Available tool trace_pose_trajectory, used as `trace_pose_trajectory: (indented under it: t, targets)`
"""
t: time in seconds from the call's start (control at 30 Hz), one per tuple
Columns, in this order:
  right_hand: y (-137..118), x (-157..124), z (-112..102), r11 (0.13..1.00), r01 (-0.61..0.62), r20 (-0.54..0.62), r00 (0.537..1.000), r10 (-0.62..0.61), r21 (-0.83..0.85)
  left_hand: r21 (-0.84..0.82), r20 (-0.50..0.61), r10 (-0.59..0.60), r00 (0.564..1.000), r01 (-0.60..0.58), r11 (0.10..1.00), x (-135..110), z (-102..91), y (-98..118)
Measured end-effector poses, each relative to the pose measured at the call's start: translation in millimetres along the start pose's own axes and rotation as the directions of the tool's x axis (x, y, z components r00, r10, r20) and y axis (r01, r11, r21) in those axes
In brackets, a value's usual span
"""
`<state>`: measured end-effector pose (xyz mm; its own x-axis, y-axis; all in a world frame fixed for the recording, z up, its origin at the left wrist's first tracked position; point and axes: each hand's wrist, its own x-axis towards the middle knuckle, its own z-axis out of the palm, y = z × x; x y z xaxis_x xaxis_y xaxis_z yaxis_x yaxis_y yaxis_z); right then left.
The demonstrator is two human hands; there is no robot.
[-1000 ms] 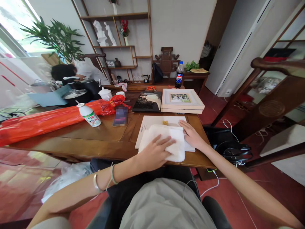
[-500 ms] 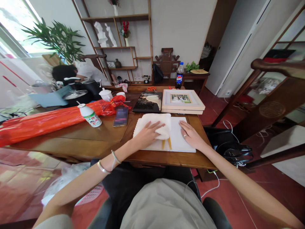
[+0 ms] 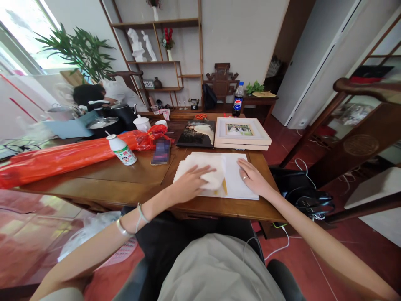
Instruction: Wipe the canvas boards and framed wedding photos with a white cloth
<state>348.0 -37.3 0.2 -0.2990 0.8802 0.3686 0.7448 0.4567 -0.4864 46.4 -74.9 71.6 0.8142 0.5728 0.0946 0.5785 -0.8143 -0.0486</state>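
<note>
My left hand [image 3: 189, 182] lies flat with fingers spread on a white cloth [image 3: 205, 163] with a scalloped edge. The cloth covers the left part of a flat white board [image 3: 236, 182] at the table's front. A yellow strip [image 3: 224, 187] on the board shows below the cloth, partly hidden by it. My right hand [image 3: 252, 175] rests on the board's right side, fingers stretched out.
Behind the board lie a dark photo panel [image 3: 196, 133] and stacked white picture frames [image 3: 242, 130]. To the left are a phone [image 3: 161, 151], a white bottle [image 3: 121, 149] and a long red plastic-wrapped bundle [image 3: 75, 152]. A cola bottle [image 3: 238, 100] stands at the back.
My left hand has slid the cloth a little toward me and to the left, covering more of the yellow strips. My right hand stays at the board's right side. The view has shifted slightly.
</note>
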Motion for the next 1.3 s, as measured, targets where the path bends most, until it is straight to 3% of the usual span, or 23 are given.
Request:
trace_pose_trajectory:
  t: [0.17,0.3,0.4,0.6,0.73,0.87,0.97,1.1,1.2,1.3]
  targets:
    - [-1,-1,-1,1.0,-0.015,0.006,1.0,0.015,0.0,0.082,-0.06,-0.101,0.993,0.106,0.991,35,12.8,-49]
    - [-2,-1,0,1.0,-0.009,-0.009,1.0,0.009,0.023,0.124,0.024,-0.097,0.995,0.093,0.988,39,17.0,-55]
    - [-2,0,0,1.0,-0.007,-0.004,1.0,0.007,0.017,0.17,0.05,-0.098,0.994,0.089,0.981,20,11.3,-28]
    - [-2,1,-1,1.0,0.0,-0.002,1.0,0.0,0.021,0.166,0.059,-0.019,0.998,0.009,0.986,-44,-13.3,52]
    - [0,1,0,1.0,0.011,-0.009,1.0,-0.011,0.028,0.109,0.054,0.024,0.998,-0.03,0.994,-62,-27.2,62]
    - [-1,1,-1,1.0,0.011,-0.009,1.0,-0.011,0.019,0.132,0.121,-0.038,0.992,0.022,0.991,-37,-25.4,31]
    - [-2,1,-2,1.0,0.005,-0.004,1.0,-0.005,-0.005,0.203,0.075,-0.158,0.985,0.14,0.969,-4,-13.0,-5]
    - [-3,1,-1,1.0,0.002,-0.002,1.0,-0.002,-0.017,0.175,0.043,-0.155,0.987,0.145,0.974,37,-1.4,-42]
    - [-3,1,-1,1.0,0.019,-0.017,1.0,-0.019,0.0,0.086,-0.008,-0.156,0.988,0.156,0.984,62,-2.7,-46]
    - [-3,2,-2,1.0,0.023,-0.017,1.0,-0.024,-0.003,-0.016,-0.042,-0.102,0.994,0.101,0.995,88,-5.2,-37]
